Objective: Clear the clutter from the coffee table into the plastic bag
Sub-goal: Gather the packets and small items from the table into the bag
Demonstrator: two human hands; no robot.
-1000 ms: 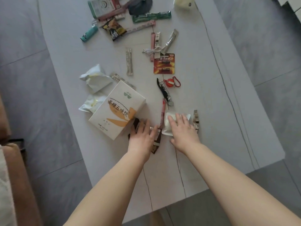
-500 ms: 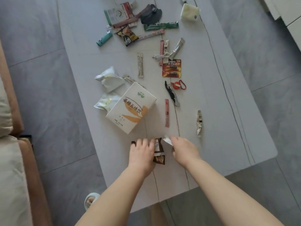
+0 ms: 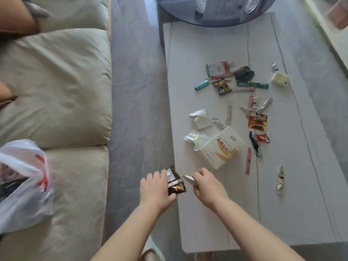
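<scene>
While left hand (image 3: 154,187) grips wrapper (image 3: 175,183), bag (image 3: 22,183) waits.

A translucent white plastic bag (image 3: 22,185) with red print lay slumped and open on the sofa cushion, well apart from the table (image 3: 301,204). A dark brown wrapper (image 3: 176,183) was held at the table's near-left edge; a white box (image 3: 220,147), crumpled tissues (image 3: 200,117) and small packets lay scattered mid-table
</scene>
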